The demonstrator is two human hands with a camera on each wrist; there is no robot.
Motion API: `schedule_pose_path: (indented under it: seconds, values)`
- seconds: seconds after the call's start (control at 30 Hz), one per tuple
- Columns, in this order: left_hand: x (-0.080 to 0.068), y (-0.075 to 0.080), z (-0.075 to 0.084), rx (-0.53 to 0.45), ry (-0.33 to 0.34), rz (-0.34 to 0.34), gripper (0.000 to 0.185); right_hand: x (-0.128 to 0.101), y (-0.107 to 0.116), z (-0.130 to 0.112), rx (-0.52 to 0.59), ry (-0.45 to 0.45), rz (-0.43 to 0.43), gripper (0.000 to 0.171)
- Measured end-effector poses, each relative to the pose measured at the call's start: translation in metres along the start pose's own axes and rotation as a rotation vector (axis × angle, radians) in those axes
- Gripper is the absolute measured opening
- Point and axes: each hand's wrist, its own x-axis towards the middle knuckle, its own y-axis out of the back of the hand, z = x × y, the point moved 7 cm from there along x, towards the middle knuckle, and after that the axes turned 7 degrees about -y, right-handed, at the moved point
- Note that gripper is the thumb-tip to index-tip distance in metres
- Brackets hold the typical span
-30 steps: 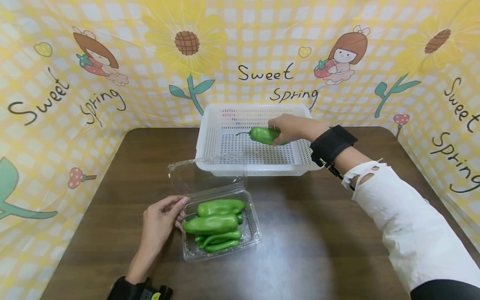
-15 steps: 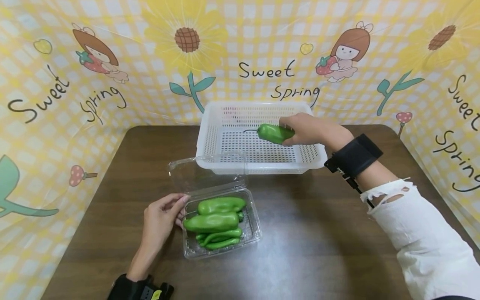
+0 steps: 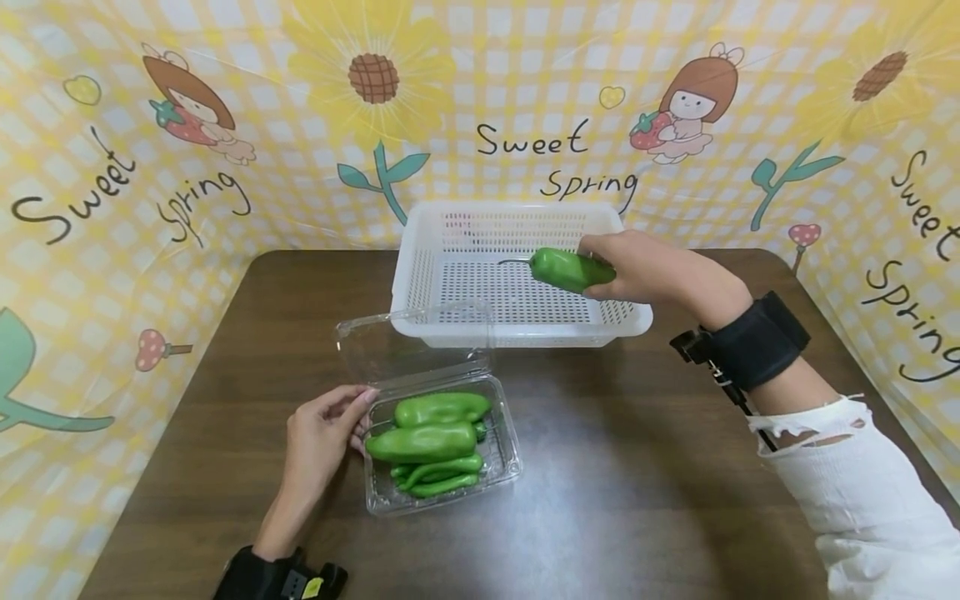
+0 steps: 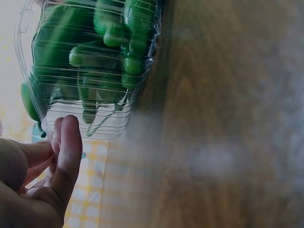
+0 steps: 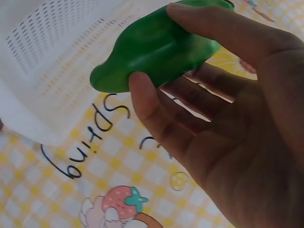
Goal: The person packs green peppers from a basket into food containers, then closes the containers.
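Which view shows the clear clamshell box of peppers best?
The head view: the whole clamshell box shows, lid open, green peppers inside, the left hand touching its near-left edge. The left wrist view shows only one end of the box close up with the peppers blurred. The right wrist view shows none of it.

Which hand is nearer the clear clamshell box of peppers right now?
Left. The left hand touches the clamshell box at its left rim. The right hand is far off, over the white basket, holding a green pepper.
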Motion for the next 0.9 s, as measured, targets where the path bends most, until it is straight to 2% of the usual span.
schedule_pose_path:
  seconds: [0.23, 0.47, 0.6, 0.77, 0.9]
  values:
    - [-0.005, 0.003, 0.03, -0.001, 0.003, -0.004, 0.017, -0.024, 0.011, -0.006, -0.007, 0.015, 0.067, 0.032]
    - [-0.001, 0.0, -0.008, 0.003, -0.001, 0.007, 0.017, -0.044, 0.016, -0.014, -0.013, 0.066, 0.131, 0.03]
    - [-0.001, 0.0, -0.008, 0.005, -0.001, 0.008, 0.018, -0.051, 0.012, -0.017, -0.022, 0.077, 0.133, 0.031]
    - [0.0, -0.001, -0.007, 0.008, -0.009, 0.008, 0.02, -0.056, 0.005, -0.018, -0.011, 0.046, 0.109, 0.032]
    - [0.0, -0.001, -0.007, 0.013, -0.018, 0.003, 0.021, -0.062, -0.002, -0.024, 0.004, 0.07, 0.11, 0.032]
